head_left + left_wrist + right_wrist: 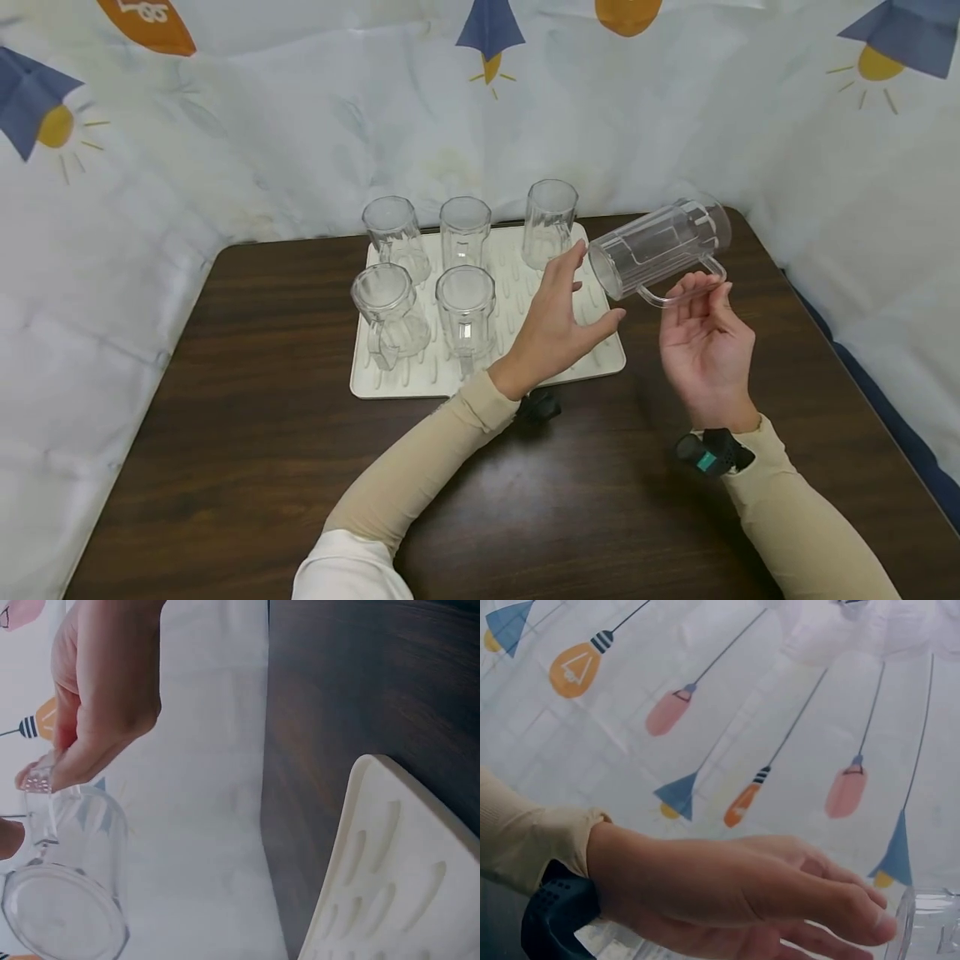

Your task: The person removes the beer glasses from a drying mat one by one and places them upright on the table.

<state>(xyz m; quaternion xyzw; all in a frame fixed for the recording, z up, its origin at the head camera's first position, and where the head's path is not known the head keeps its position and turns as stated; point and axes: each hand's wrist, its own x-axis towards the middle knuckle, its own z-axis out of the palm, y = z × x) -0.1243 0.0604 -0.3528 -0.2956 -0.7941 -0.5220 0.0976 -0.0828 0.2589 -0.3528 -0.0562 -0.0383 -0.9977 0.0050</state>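
You're at what looks like a screened-off recording booth — a dark wood-grain table closed in on the left, right and far sides by white cloth printed with lamps. Your black wrist camera fits that; glass mugs on a cream ribbed mat lend a kitchen note. Home or lab beyond — you can't tell.

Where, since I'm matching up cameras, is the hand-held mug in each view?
Head: mug right of centre, tipped sideways, held by the right hand.
Left wrist: mug in the lower left, one round end facing the camera.
Right wrist: mug cut off at the lower right edge.
Shared landmark: white printed cloth.
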